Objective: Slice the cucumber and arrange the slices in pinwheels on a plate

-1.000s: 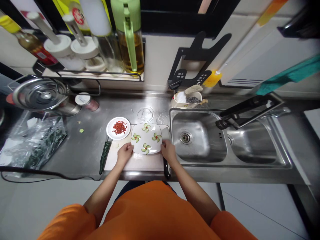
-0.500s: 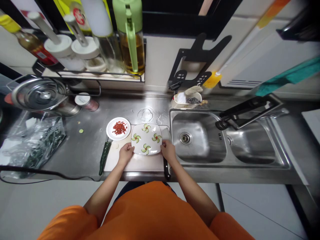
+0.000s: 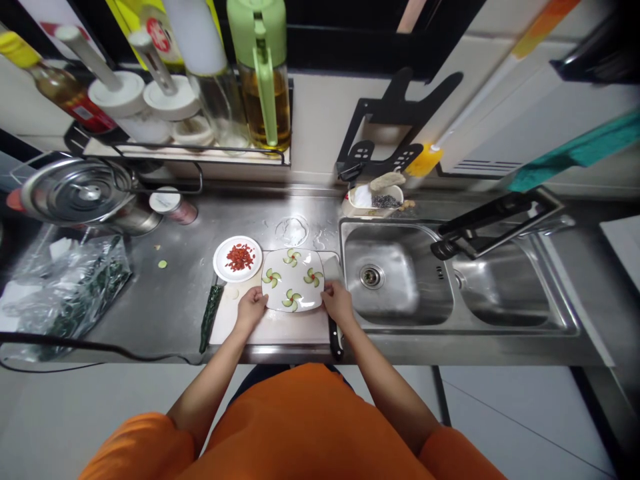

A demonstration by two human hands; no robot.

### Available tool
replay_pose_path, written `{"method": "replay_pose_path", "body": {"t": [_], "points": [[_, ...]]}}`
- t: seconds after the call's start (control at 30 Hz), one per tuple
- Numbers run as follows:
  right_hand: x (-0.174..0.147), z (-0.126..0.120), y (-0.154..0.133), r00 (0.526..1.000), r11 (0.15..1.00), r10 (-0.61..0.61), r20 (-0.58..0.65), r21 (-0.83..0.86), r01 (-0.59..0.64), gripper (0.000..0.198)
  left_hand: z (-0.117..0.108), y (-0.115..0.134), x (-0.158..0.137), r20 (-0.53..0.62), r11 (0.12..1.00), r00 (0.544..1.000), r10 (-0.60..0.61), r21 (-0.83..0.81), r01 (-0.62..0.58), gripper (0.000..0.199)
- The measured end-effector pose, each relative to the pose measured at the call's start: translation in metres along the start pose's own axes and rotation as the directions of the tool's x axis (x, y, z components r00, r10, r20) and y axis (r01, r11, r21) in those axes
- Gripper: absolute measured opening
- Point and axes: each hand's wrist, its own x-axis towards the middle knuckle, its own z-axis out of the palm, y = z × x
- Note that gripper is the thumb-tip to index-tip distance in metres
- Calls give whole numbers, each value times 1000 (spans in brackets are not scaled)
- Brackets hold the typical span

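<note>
Both hands grip a white squarish plate point(image 3: 293, 279) over the cutting board point(image 3: 280, 328). My left hand point(image 3: 252, 308) is closed on its lower left edge, and my right hand point(image 3: 339, 303) pinches the right edge. Several pinwheels of green slices with red centres lie on the plate. Left of it, a small white plate point(image 3: 217, 266) holds small red pieces point(image 3: 240, 257). A dark green cucumber point(image 3: 211, 317) rests along the board's left side. By the right hand, a knife's black handle point(image 3: 335, 339) points toward me; its blade is mostly hidden.
A double steel sink point(image 3: 400, 280) lies to the right, with a black knife rack point(image 3: 395, 127) above. At left are a plastic bag of greens point(image 3: 80, 293), a lidded pot point(image 3: 85, 193) and a jar point(image 3: 173, 205). Bottles line a wall shelf point(image 3: 200, 153). Water is spilled behind the board.
Almost nothing differs. Both hands keep their hold on the plate in the same place, and the view has shifted very slightly.
</note>
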Motion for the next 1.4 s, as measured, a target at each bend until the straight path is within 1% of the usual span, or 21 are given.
{"method": "replay_pose_path", "body": {"t": [0.2,0.3,0.37,0.43,0.53,0.6,0.63,0.77,0.93,1.1,1.23,1.4], "points": [[-4,-2,-4,1000,994,11,14,109,-12,27,-6,12,-6,31,998,1000,6,-57,-4,34],[-6,-1,-3,999,976,31,26,217,-36,26,-9,17,-9,34,995,999,9,-99,-5,33],[-9,0,-4,998,948,52,40,313,-62,25,-11,18,-11,33,993,999,17,-118,-13,35],[-11,3,-5,994,887,76,72,451,-101,25,-13,18,-13,37,991,999,18,-132,-13,36],[-14,7,-9,983,727,111,145,663,-180,30,-17,20,-14,42,991,999,15,-131,-10,37],[-15,9,-13,971,629,124,204,741,-236,35,-19,21,-15,42,993,999,18,-120,-13,38],[-16,11,-14,965,593,126,232,762,-261,37,-20,21,-15,47,993,999,19,-120,-14,38],[-17,16,-19,944,497,109,311,805,-322,45,-24,21,-17,74,988,997,14,-152,-2,38],[-19,25,-21,935,423,50,351,841,-338,48,-28,20,-19,110,985,994,-4,-172,23,38],[-23,31,-21,939,402,35,343,855,-327,47,-34,20,-21,137,988,991,2,-152,19,41],[-29,29,-23,939,391,-6,343,865,-314,49,-39,22,-24,176,986,984,4,-164,26,43],[-34,25,-26,941,371,-27,337,878,-304,46,-44,26,-29,210,984,978,5,-176,33,48]]}}
